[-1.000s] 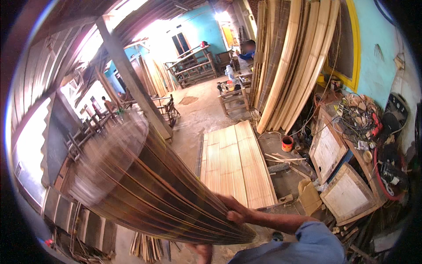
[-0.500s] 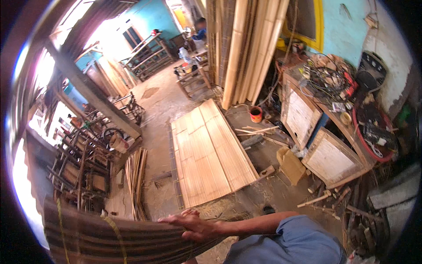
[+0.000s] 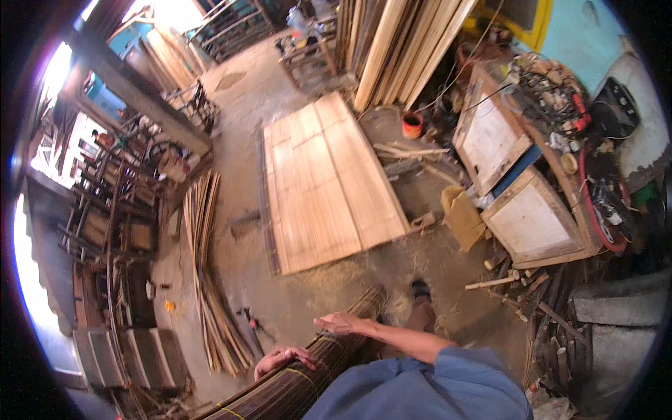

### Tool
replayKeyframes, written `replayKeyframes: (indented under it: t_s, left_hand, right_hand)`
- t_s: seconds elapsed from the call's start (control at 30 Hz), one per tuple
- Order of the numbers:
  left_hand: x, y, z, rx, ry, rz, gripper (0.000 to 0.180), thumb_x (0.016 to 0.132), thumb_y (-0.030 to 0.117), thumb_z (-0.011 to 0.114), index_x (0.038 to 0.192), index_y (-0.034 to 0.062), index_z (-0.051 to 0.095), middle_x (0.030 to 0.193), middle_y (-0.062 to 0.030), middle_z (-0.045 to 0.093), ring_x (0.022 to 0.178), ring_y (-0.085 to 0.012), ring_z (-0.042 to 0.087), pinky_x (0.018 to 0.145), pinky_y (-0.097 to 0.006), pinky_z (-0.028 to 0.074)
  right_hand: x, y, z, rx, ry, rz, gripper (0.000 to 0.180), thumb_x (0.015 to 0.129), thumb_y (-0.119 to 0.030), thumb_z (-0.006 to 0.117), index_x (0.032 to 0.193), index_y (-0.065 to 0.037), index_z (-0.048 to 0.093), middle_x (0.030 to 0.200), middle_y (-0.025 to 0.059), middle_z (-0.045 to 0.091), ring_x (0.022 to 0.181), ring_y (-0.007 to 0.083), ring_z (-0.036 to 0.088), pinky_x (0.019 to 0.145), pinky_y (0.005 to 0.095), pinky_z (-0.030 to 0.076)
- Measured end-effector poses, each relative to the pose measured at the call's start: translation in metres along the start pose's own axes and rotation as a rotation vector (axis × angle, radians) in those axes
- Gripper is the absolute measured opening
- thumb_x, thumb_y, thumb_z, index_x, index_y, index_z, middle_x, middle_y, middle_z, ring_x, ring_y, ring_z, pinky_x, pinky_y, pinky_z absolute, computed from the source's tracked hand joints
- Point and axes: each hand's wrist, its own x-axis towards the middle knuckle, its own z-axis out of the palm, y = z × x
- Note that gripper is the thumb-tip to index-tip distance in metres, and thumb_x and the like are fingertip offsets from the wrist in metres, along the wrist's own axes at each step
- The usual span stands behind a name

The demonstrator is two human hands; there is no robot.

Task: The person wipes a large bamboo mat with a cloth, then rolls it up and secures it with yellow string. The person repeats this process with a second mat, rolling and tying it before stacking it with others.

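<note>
A dark brown roll of bamboo slats (image 3: 325,357), tied with yellow cord, slants in front of my body from the lower left toward the middle. My left hand (image 3: 285,360) is bent over its upper side near a yellow tie, the fingers closed onto the slats. Farther along, toward the far end, my right hand (image 3: 341,324) holds the roll from above, its fingers reaching across. The roll hides part of both grips. Beyond it, a pale bamboo mat (image 3: 336,189) lies flat on the floor with dark strips along its left edge.
Long bamboo strips (image 3: 203,273) lie left of the mat. Beside them is a dark tool with a red part (image 3: 249,320). At right stand a wooden cabinet (image 3: 535,227), a red bucket (image 3: 412,125) and scrap sticks. Tall bamboo panels (image 3: 399,56) lean at the back.
The roll has swung from lying across the lower left to pointing away from me, its far end lower near my foot. My left hand has come into view on it. My view has tilted down.
</note>
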Motion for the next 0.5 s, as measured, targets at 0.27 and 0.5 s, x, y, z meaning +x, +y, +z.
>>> replayKeyframes:
  t_s: [0.27, 0.5]
  left_hand:
    - [-0.088, -0.044, 0.044, -0.221, 0.475, 0.1, 0.057, 0.104, 0.035, 0.034, 0.105, -0.0096, 0.069, 0.104, -0.0233, 0.072, 0.113, -0.0333, 0.062, 0.109, -0.045, 0.038]
    - [-0.14, -0.004, 0.056, -0.141, 0.3, 0.295, 0.064, 0.103, 0.042, 0.032, 0.102, -0.0099, 0.069, 0.101, -0.0246, 0.073, 0.106, -0.0355, 0.065, 0.109, -0.047, 0.035]
  right_hand:
    - [0.075, 0.005, 0.103, -0.198, -0.299, 0.068, 0.1, 0.091, -0.083, 0.015, 0.115, -0.006, 0.073, 0.117, 0.0237, 0.069, 0.115, 0.0439, 0.061, 0.1, 0.0507, 0.044]
    - [0.028, -0.071, 0.106, -0.249, -0.252, -0.02, 0.1, 0.092, -0.082, 0.016, 0.076, 0.001, 0.07, 0.079, 0.0277, 0.066, 0.078, 0.0418, 0.064, 0.075, 0.0521, 0.049]
